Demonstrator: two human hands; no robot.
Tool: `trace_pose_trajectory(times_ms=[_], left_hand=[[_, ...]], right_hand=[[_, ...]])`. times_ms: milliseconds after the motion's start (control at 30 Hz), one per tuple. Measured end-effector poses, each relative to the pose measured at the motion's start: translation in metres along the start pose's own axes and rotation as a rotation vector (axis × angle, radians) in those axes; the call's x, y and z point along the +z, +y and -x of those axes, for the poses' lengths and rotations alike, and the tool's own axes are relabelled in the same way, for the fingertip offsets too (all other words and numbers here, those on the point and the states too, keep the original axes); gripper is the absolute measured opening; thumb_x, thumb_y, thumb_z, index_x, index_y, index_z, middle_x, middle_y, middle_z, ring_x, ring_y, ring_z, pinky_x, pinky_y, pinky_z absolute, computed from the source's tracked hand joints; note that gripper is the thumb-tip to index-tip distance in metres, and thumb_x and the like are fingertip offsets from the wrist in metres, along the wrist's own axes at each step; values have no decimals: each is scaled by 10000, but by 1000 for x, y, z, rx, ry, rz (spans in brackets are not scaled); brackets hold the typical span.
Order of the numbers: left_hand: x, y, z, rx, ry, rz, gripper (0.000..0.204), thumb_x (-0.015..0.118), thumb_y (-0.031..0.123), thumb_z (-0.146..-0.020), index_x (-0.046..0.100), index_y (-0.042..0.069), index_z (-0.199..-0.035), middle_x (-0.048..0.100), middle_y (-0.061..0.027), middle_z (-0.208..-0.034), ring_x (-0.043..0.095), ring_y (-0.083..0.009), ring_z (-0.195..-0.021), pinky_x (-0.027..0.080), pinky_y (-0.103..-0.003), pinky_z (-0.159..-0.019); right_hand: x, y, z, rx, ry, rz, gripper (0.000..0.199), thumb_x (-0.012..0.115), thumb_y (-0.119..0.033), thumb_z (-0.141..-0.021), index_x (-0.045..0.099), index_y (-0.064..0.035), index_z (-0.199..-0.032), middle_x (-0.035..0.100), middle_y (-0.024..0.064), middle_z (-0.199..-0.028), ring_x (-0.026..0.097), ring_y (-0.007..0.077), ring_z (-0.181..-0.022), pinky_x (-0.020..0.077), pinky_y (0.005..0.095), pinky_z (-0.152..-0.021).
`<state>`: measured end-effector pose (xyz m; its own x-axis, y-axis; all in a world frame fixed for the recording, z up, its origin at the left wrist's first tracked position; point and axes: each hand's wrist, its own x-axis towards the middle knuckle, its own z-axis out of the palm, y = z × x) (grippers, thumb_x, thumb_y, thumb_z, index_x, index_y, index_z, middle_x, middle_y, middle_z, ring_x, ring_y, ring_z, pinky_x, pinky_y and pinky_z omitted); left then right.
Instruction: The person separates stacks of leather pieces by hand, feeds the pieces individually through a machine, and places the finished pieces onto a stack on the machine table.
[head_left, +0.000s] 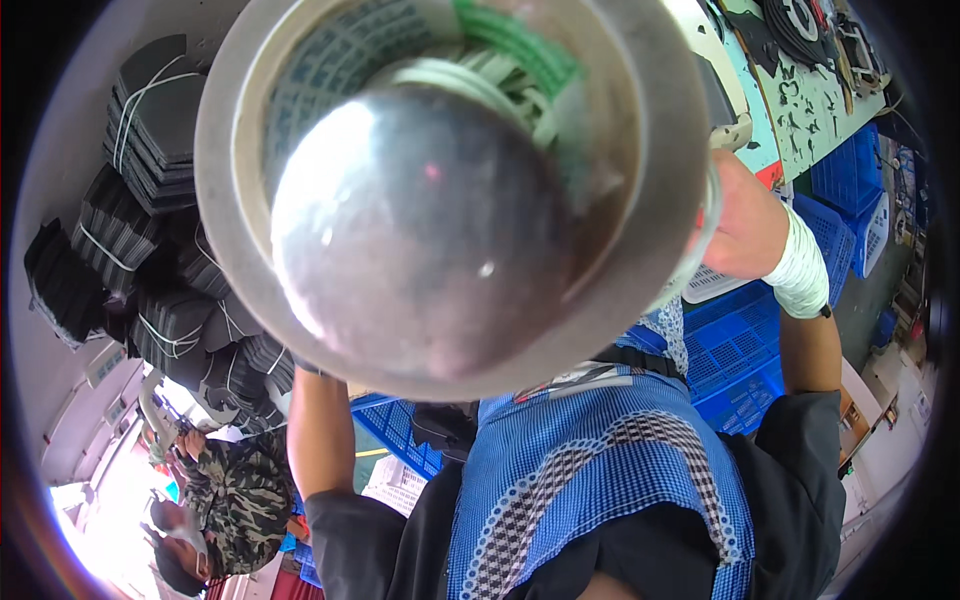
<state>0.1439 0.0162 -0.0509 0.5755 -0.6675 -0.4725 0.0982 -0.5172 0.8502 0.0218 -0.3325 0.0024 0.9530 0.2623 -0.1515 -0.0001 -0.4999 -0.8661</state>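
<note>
Several bundles of black ribbed pieces tied with white string [150,110] lie stacked along the left. Blue plastic crates [745,350] sit right, below a white table edge [800,110] littered with black offcuts. A round shiny metal bowl [450,190] fills centre view, blocking most else, reflections inside it. Right hand [740,215] grips its rim; left hand hidden behind bowl, grip unclear. Another person in camouflage [235,490] lower left.

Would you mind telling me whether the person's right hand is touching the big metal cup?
Touching. In the head view the right hand lies against the rim of the metal cup at its right side, with no gap between them; the fingers are hidden behind the rim.
</note>
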Motion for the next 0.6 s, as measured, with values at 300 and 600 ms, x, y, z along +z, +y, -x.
trace_pose_trajectory(times_ms=[300,600], left_hand=[[51,36,-18,4,60,-713,231,599,243,-952,638,18,-919,580,-122,-653,540,-205,-570,431,-359,-562],[87,-85,98,-434,-85,-70,420,564,328,-967,615,-51,-1141,672,-178,-1073,660,-207,-951,528,-277,-754]], right_hand=[[22,16,-36,-98,-95,149,162,713,-149,-765,746,-98,-915,571,139,-1112,528,320,-1109,414,385,-975],[0,16,-9,-234,635,878,167,756,-94,-743,689,-58,-891,655,93,-835,652,286,-773,527,377,-680]])
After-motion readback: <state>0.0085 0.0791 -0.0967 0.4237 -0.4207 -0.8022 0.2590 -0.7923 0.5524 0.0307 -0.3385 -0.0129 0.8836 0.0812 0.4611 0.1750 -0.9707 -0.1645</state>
